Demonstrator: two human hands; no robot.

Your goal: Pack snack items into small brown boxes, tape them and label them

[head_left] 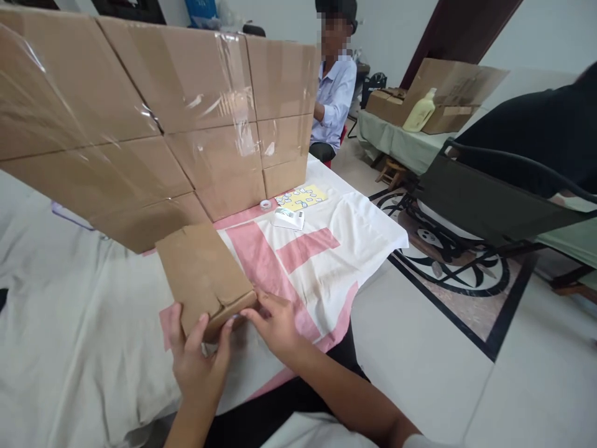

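Wrinkled pink-and-white cloth spreads beneath a creased, matte brown cardboard box at eight o'clock; left hand and right hand grip its near end.

The box lies on the cloth before the stack, the left hand at its near left corner, the right hand at its near right corner. Right of the box and farther back, the tape lies near the stack's foot, the dispenser just right of it, the sheet behind the dispenser. Beyond the stack's right end is a person. Farther right, a bottle stands on another table, before a carton; a chair stands before that table.
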